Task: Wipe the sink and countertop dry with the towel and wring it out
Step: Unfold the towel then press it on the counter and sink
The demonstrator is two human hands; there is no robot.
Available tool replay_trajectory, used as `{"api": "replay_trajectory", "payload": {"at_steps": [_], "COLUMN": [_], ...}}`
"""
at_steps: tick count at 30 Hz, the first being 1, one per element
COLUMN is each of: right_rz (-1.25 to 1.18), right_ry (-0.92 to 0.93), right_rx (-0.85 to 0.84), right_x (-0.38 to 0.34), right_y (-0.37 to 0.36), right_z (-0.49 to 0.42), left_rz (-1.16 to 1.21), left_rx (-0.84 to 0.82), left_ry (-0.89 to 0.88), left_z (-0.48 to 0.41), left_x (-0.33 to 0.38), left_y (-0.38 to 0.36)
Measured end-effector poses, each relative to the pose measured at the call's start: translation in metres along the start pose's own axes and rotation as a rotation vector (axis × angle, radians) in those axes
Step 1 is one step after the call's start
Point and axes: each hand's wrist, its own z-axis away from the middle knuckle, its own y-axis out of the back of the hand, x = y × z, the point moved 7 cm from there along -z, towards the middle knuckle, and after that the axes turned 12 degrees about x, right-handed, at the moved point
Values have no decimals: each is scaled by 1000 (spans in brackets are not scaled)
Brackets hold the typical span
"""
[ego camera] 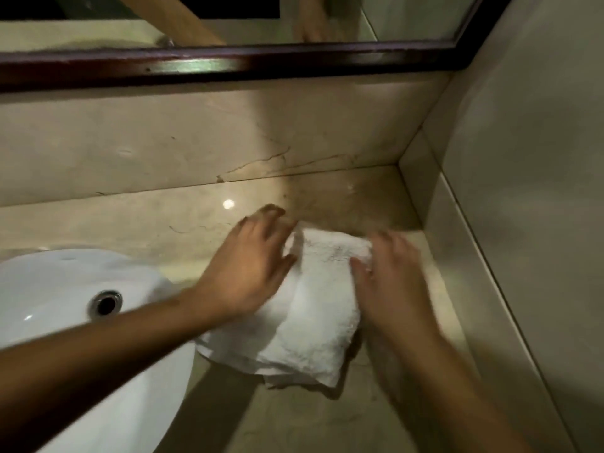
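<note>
A folded white towel point(310, 318) lies flat on the beige marble countertop point(163, 220), to the right of the white sink point(58, 289). My left hand point(251, 263) rests on the towel's left side with its fingers spread and reaching past the far edge. On the towel's right side lies my right hand point(389, 279), fingers extended toward the far corner. Both hands are blurred. The sink's round overflow hole point(106, 304) shows on its right wall.
A marble backsplash point(196, 142) rises behind the counter under a dark-framed mirror point(228, 63). A tiled side wall point(523, 191) closes off the counter on the right. The counter's front edge runs near the bottom of the view.
</note>
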Motion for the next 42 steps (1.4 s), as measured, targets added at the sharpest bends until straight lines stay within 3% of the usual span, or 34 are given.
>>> {"api": "replay_trajectory", "payload": {"at_steps": [2,4,12,16,23,26,30,33,36,42], "right_rz": [50,144,325,206,323,263,276,325,334,224], "right_ry": [130,231,87,38,201,177,198,249,325,454], "right_rx": [3,57,187,306,219,277,226,210,198,128], "right_x": [-24,-36,22,38,43,42,36,24,-4,-108], "right_y": [-33,-61,-47,-45,-44,-39,-39,-44,-55,-99], "right_z": [29,42,38,19,-94,-103,-97,-97,-92,-69], "left_rz": [-23,-54,-44,-25,-16,-34,-13,13,25,-63], "left_rx": [-96,-79,-30,2,49,50,10,28,176,248], "left_ry": [40,24,-2,-42,120,118,117,147,203,354], "left_z": [31,46,27,-3,-92,-101,-98,-91,-71,-10], "left_x": [8,12,67,86,70,67,67,52,25,-64], "left_y": [-26,-41,-69,-80,-95,-99,-97,-91,-77,-29]}}
